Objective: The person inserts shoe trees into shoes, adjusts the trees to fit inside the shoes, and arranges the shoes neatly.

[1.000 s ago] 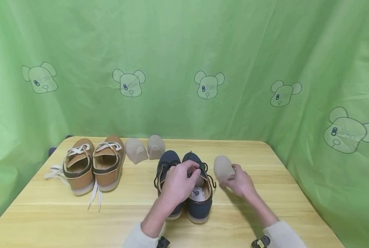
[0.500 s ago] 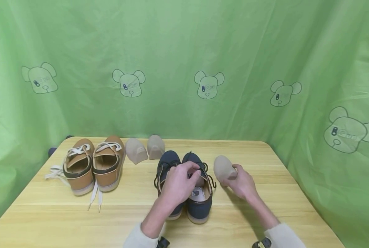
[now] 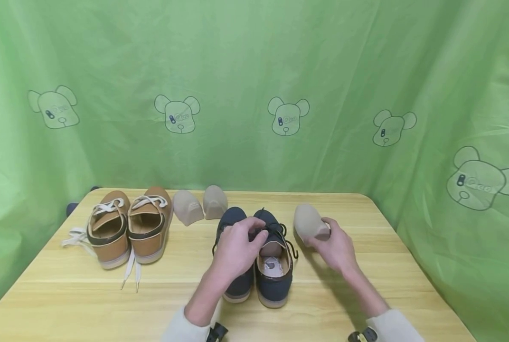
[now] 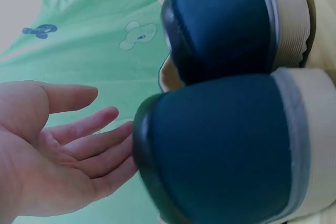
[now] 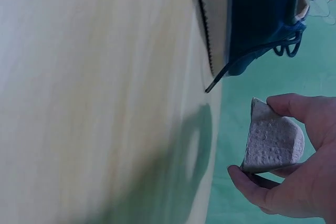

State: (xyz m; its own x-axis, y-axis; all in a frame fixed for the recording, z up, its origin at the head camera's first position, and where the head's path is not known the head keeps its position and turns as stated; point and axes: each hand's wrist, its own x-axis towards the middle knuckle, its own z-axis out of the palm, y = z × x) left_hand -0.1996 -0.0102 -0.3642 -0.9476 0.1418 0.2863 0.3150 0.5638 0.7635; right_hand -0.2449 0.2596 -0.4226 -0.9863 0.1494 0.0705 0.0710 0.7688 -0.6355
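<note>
Shoes (image 3: 146, 248) in brown with white laces (image 3: 150, 201) are standing at the left of the table (image 3: 177, 304), two beige inserts (image 3: 187, 207) lying just beside them. I am hovering my left hand (image 3: 237, 247), thumb and fingers apart, over the left navy shoe (image 3: 238, 288), the right navy shoe (image 3: 274, 286) standing close beside it. Right of that pair, my right hand (image 3: 337, 246) is gripping another beige insert (image 3: 308, 222), thumb and fingers clamped on its sides.

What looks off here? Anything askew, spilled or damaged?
White laces on the brown shoes trail loose onto the table, left of and behind the pair; they look undone. No spill or obvious damage stands out.
</note>
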